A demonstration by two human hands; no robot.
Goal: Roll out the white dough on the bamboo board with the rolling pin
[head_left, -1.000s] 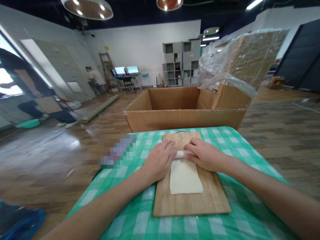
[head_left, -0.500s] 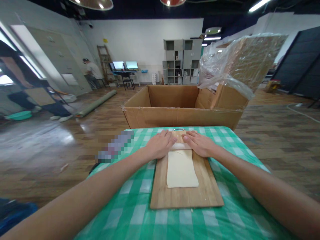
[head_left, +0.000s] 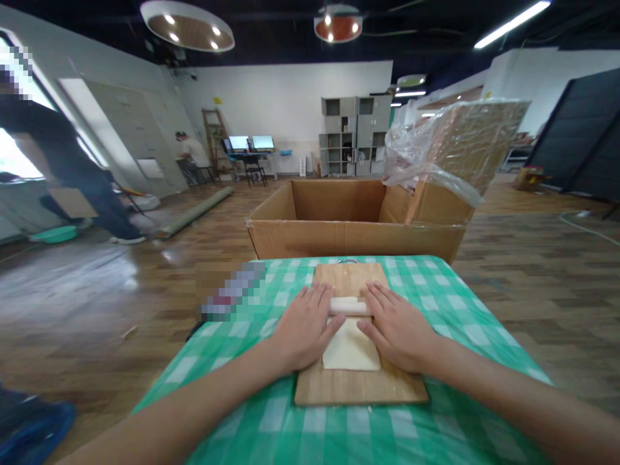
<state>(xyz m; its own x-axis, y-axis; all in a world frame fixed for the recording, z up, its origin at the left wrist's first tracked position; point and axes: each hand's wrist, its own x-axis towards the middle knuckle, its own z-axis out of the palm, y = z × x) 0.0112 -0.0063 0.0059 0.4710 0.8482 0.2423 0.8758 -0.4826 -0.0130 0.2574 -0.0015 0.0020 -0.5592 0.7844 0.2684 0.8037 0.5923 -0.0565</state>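
Observation:
A flat sheet of pale dough (head_left: 351,352) lies on a wooden cutting board (head_left: 361,394). Across the sheet's far end sits a whitish roll (head_left: 349,306); whether it is a rolling pin or rolled-up dough I cannot tell. Bare wood shows beyond it. My left hand (head_left: 304,326) rests over the roll's left end, fingers stretched forward and thumb pointing inward over the dough. On the right end lies my right hand (head_left: 401,326), likewise flat with its fingers extended. Both ends of the roll are hidden under my hands.
A green checked cloth (head_left: 271,394) covers the table. At its left edge lies a blurred-out item (head_left: 232,290). A large cardboard box (head_left: 349,239) stands just behind. Plastic-wrapped cardboard (head_left: 479,142) rises at right. One person (head_left: 72,155) stands far left; another person (head_left: 194,152) sits by the wall.
Both hands and the roll have come nearer to me along the board, and less of the dough sheet shows. The view has tilted up slightly. The standing person has shifted.

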